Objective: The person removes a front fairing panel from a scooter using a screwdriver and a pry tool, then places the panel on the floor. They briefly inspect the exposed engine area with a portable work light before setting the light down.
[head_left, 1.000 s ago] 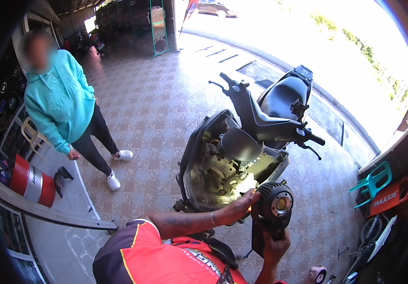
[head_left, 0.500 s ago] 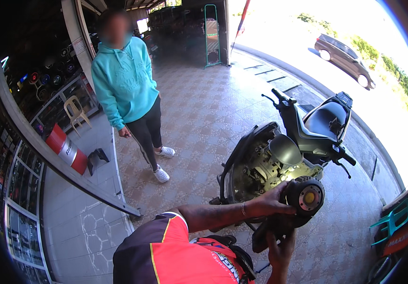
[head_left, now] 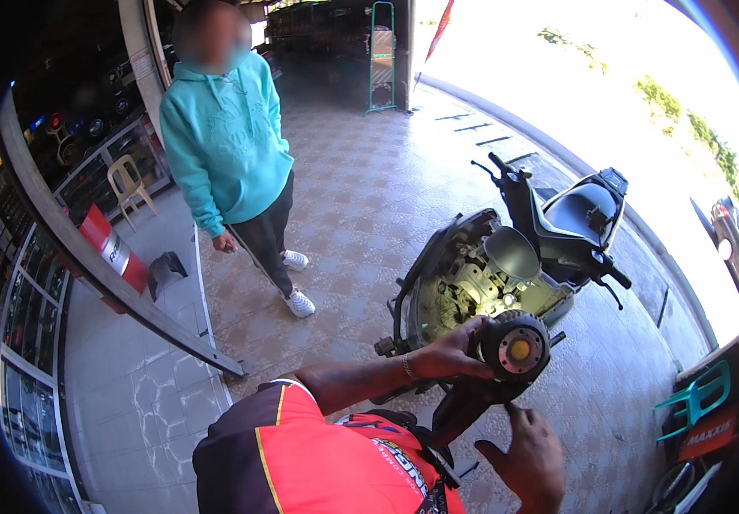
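Note:
My left hand [head_left: 453,353] wraps around the body of a black handheld power tool [head_left: 519,349]. The tool's round rear end, with a yellow centre and a ring of screws, is turned up at me. Its dark handle hangs down below. Just under and right of that handle is my right hand [head_left: 530,458], its thumb and fingers apart and holding nothing; the fingertips are close to the tool. Beyond the tool stands a dark motor scooter [head_left: 438,278] with its inner parts exposed. Yellowish light falls on those parts. The tool's front end is hidden from me.
A person in a turquoise hoodie [head_left: 228,150] stands at the left on the tiled floor [head_left: 335,223]. A metal post [head_left: 121,265], a red-and-white drum [head_left: 116,253] and a beige chair [head_left: 132,188] are farther left. A green plastic chair [head_left: 699,398] is at the right.
My right hand has come off the tool's handle and opened, moving down and right. My left hand keeps its hold. The car outside has moved toward the right edge.

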`<state>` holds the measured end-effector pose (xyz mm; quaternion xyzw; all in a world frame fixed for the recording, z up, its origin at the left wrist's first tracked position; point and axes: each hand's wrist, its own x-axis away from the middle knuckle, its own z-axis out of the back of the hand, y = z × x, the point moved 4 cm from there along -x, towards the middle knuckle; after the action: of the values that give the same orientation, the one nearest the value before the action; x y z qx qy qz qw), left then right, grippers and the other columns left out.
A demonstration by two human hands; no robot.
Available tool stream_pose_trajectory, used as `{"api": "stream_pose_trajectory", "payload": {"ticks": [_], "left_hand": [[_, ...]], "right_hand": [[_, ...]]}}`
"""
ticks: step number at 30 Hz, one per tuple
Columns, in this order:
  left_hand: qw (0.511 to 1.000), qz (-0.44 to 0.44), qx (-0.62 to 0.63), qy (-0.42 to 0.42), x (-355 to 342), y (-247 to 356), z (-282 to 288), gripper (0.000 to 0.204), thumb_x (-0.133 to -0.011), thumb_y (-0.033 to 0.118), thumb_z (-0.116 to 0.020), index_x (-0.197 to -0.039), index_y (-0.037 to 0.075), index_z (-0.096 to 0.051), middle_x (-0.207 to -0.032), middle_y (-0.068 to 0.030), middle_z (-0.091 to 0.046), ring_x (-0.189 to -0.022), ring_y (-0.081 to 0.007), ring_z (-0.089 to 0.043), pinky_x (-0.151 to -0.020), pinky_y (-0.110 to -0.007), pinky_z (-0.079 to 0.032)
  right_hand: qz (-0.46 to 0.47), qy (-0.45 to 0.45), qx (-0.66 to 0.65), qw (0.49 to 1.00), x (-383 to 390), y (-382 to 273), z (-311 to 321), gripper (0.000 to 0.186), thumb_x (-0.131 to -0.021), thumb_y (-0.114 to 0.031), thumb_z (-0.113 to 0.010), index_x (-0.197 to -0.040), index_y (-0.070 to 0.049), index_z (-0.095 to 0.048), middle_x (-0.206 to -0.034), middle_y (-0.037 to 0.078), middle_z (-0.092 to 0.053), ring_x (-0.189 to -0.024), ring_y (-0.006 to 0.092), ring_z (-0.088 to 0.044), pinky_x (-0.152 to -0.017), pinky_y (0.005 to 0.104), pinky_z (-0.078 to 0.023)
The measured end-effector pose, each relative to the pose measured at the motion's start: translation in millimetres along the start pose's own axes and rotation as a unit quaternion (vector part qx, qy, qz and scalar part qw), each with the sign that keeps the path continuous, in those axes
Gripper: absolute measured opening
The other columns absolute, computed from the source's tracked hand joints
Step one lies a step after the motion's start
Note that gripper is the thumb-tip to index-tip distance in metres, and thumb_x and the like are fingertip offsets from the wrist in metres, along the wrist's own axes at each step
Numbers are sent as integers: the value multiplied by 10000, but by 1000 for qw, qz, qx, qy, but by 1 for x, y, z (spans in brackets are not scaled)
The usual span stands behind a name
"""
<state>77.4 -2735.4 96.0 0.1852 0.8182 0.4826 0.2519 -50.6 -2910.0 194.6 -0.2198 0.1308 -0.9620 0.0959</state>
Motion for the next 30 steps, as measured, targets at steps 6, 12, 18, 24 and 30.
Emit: {"api": "stream_pose_trajectory", "payload": {"ticks": [6, 12, 18, 24, 30], "left_hand": [[999, -17, -33, -7, 9, 12, -9, 876, -737, 173, -891, -1424, 9, -372, -1337, -88, -544, -1256, -168, -511, -1085, -346, -413], [997, -22, -62, -28, 15, 2, -19, 866, -733, 176, -891, -1421, 15, -390, -1337, -80, -544, -1269, -172, -501, -1100, -348, -390], [999, 5, -20, -34, 9, -8, -22, 844, -728, 168, -893, -1402, 23, -406, -1326, -82, -553, -1260, -178, -511, -1100, -352, -394], [1000, 9, -24, -18, 2, -14, -16, 825, -727, 177, -905, -1374, 19, -417, -1324, -77, -558, -1246, -173, -525, -1093, -347, -405], [999, 29, 1, 14, -11, -41, 12, 831, -730, 139, -907, -1369, -5, -396, -1308, -90, -563, -1239, -170, -532, -1083, -344, -421]], "right_hand": [[67, 501, 46, 862, 94, -40, 87, 1170, -605, -680, -813, -1560, -193, -344, -1609, 221, -234, -1395, 477, -380, -1058, 567, -424], [-46, 668, 90, 737, 146, -44, 111, 1268, -527, -771, -787, -1580, -245, -318, -1645, 206, -188, -1432, 423, -374, -792, 484, -572], [-54, 704, 117, 698, 147, -43, 131, 1272, -512, -779, -790, -1580, -268, -325, -1648, 198, -206, -1420, 400, -401, -665, 381, -576], [3, 580, -77, 811, 107, -14, 83, 1127, -576, -595, -895, -1511, -177, -426, -1554, 190, -376, -1317, 344, -505, -718, 352, -562], [-116, 276, -335, 894, -17, 19, -77, 747, -735, -373, -886, -1286, -20, -527, -1123, 178, -617, -1022, 291, -661, -809, 389, -553]]}}
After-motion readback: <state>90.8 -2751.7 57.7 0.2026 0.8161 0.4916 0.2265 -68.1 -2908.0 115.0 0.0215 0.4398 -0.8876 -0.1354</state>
